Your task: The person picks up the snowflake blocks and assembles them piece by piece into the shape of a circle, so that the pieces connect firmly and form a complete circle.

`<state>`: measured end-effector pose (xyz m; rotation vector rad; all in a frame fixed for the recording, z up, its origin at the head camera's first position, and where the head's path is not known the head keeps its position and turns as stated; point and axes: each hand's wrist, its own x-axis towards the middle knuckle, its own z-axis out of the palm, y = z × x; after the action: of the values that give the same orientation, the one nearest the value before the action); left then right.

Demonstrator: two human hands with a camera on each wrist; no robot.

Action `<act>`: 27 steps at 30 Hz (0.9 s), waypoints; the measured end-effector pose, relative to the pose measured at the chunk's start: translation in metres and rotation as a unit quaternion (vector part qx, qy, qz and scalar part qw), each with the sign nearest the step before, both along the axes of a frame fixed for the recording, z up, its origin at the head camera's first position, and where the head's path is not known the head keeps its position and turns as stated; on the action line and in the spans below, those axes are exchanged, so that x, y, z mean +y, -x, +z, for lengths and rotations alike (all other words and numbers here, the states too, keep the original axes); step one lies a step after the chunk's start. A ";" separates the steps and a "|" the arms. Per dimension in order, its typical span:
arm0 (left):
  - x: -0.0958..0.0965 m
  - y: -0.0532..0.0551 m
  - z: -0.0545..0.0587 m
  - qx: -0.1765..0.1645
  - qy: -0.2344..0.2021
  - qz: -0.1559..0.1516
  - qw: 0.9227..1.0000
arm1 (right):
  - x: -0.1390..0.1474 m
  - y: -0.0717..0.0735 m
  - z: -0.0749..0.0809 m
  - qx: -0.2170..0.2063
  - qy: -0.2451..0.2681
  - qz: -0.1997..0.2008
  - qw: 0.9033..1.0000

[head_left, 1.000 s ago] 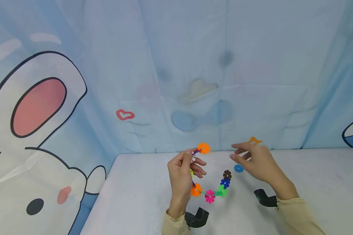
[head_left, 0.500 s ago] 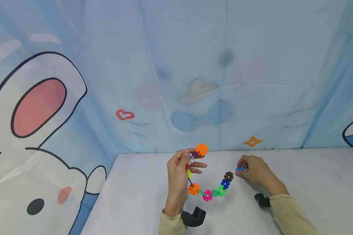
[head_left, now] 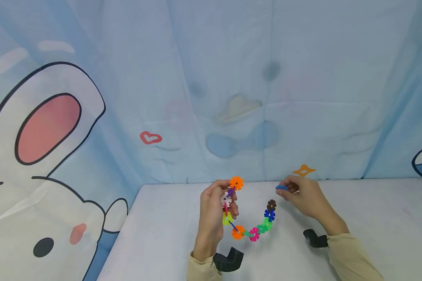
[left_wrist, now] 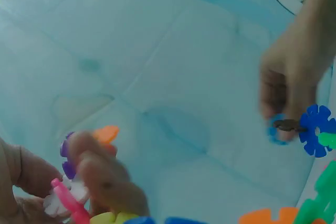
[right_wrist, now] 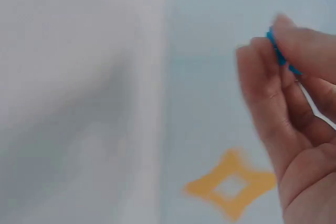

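Note:
My left hand (head_left: 212,210) holds a curved chain of linked plastic snowflake discs near its upper end. An orange disc (head_left: 236,183) tops the chain, with a purple disc (head_left: 231,192) and a white disc (head_left: 226,200) by the fingers. Lower down come a yellow disc (head_left: 227,218), another orange disc (head_left: 238,232), a pink disc (head_left: 254,234) and green ones. A dark blue disc (head_left: 269,215) and a brown disc (head_left: 271,205) form the free right end. My right hand (head_left: 307,195) pinches a loose light blue disc (head_left: 281,187) between thumb and fingers, apart from the brown disc.
A white table (head_left: 161,226) lies under both hands. Behind it hangs a light blue printed curtain (head_left: 197,58), meeting the table's back edge. A black wrist mount (head_left: 228,260) sits at the left wrist, and another black mount (head_left: 315,238) at the right.
My right hand came down to the light blue disc on the table, took it, and lifted it up and leftward. My left hand has turned the chain slightly, showing more of its upper discs.

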<state>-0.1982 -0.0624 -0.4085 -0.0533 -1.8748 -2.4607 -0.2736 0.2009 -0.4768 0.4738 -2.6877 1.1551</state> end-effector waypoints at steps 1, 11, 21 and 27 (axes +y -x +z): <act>0.001 0.000 0.000 0.001 -0.004 -0.001 1.000 | -0.003 -0.004 0.008 0.014 0.021 0.004 1.000; 0.007 -0.002 0.002 -0.004 -0.042 -0.022 0.999 | -0.035 -0.042 0.061 0.098 0.188 0.035 0.977; 0.016 -0.005 0.005 -0.009 -0.069 -0.029 0.997 | -0.049 -0.053 0.072 0.159 0.156 0.013 0.975; 0.021 -0.008 0.006 -0.010 -0.074 -0.038 0.997 | -0.052 -0.054 0.072 0.183 0.151 0.016 0.971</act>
<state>-0.1906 -0.0418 -0.4027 -0.0968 -1.7234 -2.6515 -0.2195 0.1487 -0.4045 0.6099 -2.1562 1.3102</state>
